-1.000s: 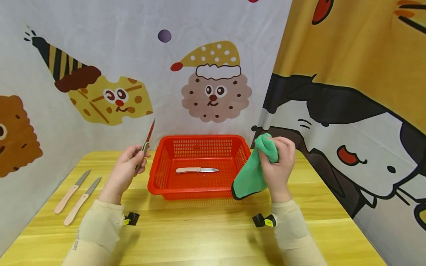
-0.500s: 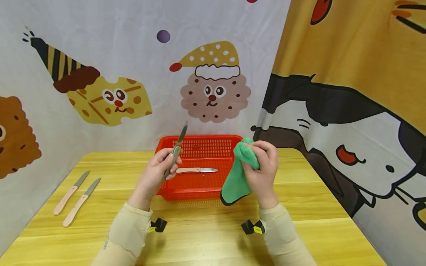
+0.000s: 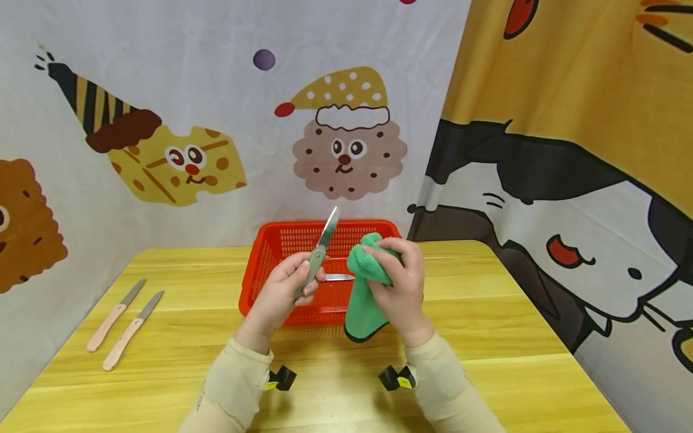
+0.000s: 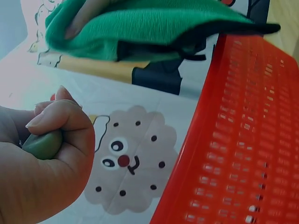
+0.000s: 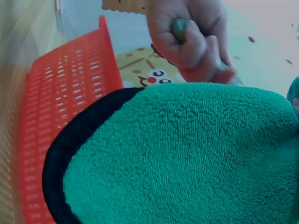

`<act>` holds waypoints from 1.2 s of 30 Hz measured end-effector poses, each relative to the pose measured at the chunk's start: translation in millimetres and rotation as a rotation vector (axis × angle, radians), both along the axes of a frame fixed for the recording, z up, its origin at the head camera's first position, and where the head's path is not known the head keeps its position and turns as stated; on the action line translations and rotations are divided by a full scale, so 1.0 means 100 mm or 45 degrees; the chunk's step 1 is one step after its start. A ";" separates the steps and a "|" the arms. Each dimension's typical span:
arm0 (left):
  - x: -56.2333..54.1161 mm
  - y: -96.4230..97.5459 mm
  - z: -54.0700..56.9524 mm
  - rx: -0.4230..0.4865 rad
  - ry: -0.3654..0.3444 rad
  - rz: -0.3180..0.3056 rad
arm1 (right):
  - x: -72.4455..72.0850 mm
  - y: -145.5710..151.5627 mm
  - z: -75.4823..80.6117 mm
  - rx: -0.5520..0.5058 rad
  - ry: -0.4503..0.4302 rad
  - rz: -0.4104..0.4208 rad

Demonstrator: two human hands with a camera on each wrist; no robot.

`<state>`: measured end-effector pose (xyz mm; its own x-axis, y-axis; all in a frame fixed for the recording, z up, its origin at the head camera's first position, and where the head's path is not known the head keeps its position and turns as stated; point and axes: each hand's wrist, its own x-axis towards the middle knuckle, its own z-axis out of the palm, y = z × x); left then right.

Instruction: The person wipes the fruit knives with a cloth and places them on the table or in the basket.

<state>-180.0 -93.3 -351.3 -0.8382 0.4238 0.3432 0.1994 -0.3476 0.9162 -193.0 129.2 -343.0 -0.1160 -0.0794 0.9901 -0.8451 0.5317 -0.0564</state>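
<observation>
My left hand (image 3: pixel 281 288) grips a knife with a grey-green handle (image 3: pixel 311 273), its blade pointing up and slightly right. Beside it, my right hand (image 3: pixel 403 285) holds a bunched green cloth (image 3: pixel 364 307) with a dark edge that hangs down. A small gap separates the blade from the cloth in the head view. Both hands are raised in front of a red plastic basket (image 3: pixel 257 273). Inside that basket lies another knife (image 3: pixel 339 277); its handle is hidden behind my left hand. The left wrist view shows fingers curled round the handle's end (image 4: pixel 44 145).
Two knives with pale handles, one outer (image 3: pixel 108 322) and one inner (image 3: pixel 126 346), lie on the left of the wooden table (image 3: pixel 476 373). A cartoon-printed cloth (image 3: pixel 206 78) hangs behind the table and a yellow one (image 3: pixel 552 90) at the right.
My left hand has moved right with the knife, to the front of the basket. My right hand has come left and slightly down with the cloth, so the two are closer together.
</observation>
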 end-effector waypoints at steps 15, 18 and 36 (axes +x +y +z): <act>0.05 0.14 -0.04 -0.011 0.136 -0.147 | 0.06 -0.22 0.03 0.225 -0.026 -0.105; 0.04 0.14 -0.07 -0.002 0.146 -0.165 | 0.08 -0.23 0.03 0.230 -0.056 -0.130; 0.05 0.17 -0.11 0.005 0.122 -0.221 | -0.12 -0.03 0.31 0.194 -0.129 -0.279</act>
<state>-174.8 -76.6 -362.6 -0.7162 0.5575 0.4200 0.2225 -0.3880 0.8944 -204.6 125.8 -312.1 -0.2442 -0.1886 0.9512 -0.7031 0.7100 -0.0398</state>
